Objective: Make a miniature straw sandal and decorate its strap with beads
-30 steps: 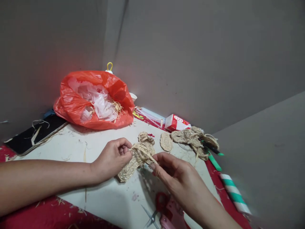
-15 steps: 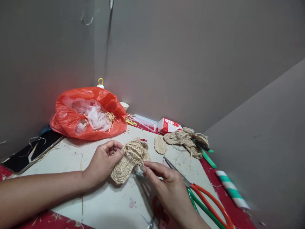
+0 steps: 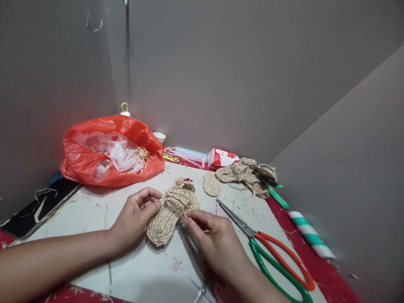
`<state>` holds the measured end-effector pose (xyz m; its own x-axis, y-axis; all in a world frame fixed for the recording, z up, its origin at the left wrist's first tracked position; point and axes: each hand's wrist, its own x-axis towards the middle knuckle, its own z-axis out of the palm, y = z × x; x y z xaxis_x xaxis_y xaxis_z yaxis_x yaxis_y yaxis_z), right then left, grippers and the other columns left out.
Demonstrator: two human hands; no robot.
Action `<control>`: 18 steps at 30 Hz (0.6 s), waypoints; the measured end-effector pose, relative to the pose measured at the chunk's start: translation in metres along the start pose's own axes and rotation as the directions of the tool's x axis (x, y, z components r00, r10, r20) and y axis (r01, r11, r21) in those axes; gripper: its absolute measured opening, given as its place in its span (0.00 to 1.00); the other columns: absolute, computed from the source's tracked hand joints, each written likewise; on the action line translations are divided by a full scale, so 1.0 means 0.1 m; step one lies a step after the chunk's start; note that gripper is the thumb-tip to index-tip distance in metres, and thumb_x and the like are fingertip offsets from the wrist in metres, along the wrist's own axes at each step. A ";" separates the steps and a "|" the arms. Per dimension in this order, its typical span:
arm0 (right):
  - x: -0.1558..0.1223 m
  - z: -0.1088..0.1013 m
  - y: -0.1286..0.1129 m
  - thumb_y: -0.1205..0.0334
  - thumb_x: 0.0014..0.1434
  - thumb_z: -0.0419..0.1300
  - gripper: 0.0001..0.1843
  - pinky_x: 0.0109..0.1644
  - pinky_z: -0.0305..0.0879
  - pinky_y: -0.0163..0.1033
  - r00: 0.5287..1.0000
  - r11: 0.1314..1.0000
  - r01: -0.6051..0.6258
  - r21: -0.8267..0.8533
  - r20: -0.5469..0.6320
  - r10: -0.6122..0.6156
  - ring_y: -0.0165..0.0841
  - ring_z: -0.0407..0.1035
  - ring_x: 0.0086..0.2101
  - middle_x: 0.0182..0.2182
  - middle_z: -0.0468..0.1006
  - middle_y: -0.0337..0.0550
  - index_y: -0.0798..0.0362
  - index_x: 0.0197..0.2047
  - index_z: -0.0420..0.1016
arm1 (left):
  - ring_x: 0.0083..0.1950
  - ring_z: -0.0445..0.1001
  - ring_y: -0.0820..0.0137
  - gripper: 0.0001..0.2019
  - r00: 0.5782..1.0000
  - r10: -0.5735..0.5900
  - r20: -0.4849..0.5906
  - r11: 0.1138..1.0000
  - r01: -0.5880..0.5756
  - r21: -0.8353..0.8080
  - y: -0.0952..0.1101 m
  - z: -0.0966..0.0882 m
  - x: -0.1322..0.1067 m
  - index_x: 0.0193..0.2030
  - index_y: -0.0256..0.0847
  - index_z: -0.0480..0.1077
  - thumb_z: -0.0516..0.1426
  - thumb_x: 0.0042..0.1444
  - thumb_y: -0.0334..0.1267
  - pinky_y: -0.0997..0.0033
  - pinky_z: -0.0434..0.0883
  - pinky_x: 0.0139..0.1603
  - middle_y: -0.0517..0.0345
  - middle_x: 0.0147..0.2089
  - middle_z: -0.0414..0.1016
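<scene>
A small woven straw slipper is held above the white board, its sole end tilted toward me. My left hand pinches its left edge between thumb and fingertips. On the opposite side, the thumb and forefinger of my right hand close on the slipper's strap edge. Red beads sit at the far end, where more woven straw shows behind the strap. Whatever lies beneath the slipper by my right fingertips is mostly hidden. Large scissors with orange and green handles lie just right of my right hand.
An orange-red plastic bag with straw scraps stands back left, beside a black phone-like slab. A flat straw oval, more straw slippers and a red-white box lie at the back. Small snips rest near the front edge.
My view has shifted slightly. The slipper has turned a little, showing its beaded far end more clearly. A pale bit below my right fingertips shows less now. Both hands keep their grip.
</scene>
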<state>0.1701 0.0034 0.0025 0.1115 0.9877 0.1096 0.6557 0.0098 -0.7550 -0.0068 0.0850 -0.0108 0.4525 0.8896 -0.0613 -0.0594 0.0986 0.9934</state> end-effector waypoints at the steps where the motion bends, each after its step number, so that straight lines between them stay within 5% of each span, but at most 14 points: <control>1: 0.01 0.00 0.00 0.61 0.62 0.54 0.12 0.38 0.68 0.37 1.000 1.000 0.000 -0.013 -0.003 0.000 0.35 0.76 0.32 0.31 0.83 0.41 0.52 0.35 0.80 | 0.33 0.64 0.74 0.09 1.000 0.003 0.007 1.000 -0.003 0.003 -0.01 -0.01 0.00 0.39 0.37 0.66 0.58 0.55 0.39 0.74 0.62 0.36 0.62 0.33 0.68; 8: 0.02 0.05 0.05 0.61 0.61 0.55 0.11 0.37 0.67 0.37 0.998 0.998 0.040 -0.057 -0.041 -0.042 0.35 0.76 0.31 0.31 0.83 0.40 0.50 0.34 0.79 | 0.28 0.60 0.78 0.12 0.997 0.005 0.078 1.000 -0.004 -0.017 -0.08 -0.02 0.02 0.40 0.38 0.65 0.62 0.52 0.39 0.78 0.60 0.30 0.67 0.28 0.63; 18: 0.02 0.07 0.10 0.60 0.61 0.54 0.12 0.34 0.68 0.39 0.999 0.994 0.032 -0.101 -0.032 -0.035 0.36 0.75 0.28 0.27 0.82 0.40 0.50 0.33 0.79 | 0.23 0.60 0.79 0.12 1.000 0.004 0.012 0.998 -0.003 -0.060 -0.14 -0.02 0.08 0.37 0.40 0.65 0.63 0.53 0.41 0.80 0.59 0.24 0.69 0.23 0.64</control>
<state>0.1716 0.0067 -0.0098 0.1121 0.9813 0.1566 0.7311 0.0253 -0.6818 -0.0037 0.0914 -0.0253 0.4632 0.8845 -0.0561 -0.1137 0.1221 0.9860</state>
